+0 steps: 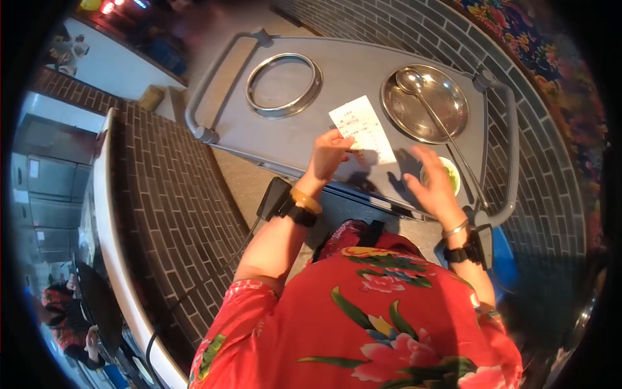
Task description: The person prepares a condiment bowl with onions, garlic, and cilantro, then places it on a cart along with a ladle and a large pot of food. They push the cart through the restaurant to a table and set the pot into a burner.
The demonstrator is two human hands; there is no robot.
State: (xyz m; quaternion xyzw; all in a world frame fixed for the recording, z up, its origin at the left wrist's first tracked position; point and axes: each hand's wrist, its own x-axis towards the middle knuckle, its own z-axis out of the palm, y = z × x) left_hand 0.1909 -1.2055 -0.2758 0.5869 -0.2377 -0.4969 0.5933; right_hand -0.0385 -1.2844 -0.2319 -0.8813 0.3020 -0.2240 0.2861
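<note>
The left hand pinches a white paper slip by its near corner, thumb and fingers closed on it, holding it over the grey cart top. The slip carries printed lines too small to read and sits tilted, just left of the metal dish and right of the metal ring. The right hand is open and holds nothing, fingers spread and palm down, just above the near edge of the cart top, close below the dish. Beside that hand's fingers, on the side nearer the cart's right rail, stands a small bowl with something green in it. A ladle lies in the dish, its bowl at the far side and its long handle running past the small bowl towards the near right corner of the cart. Both wrists wear dark bands; the left also wears a yellow bangle. The sleeves are red with a flower print.
</note>
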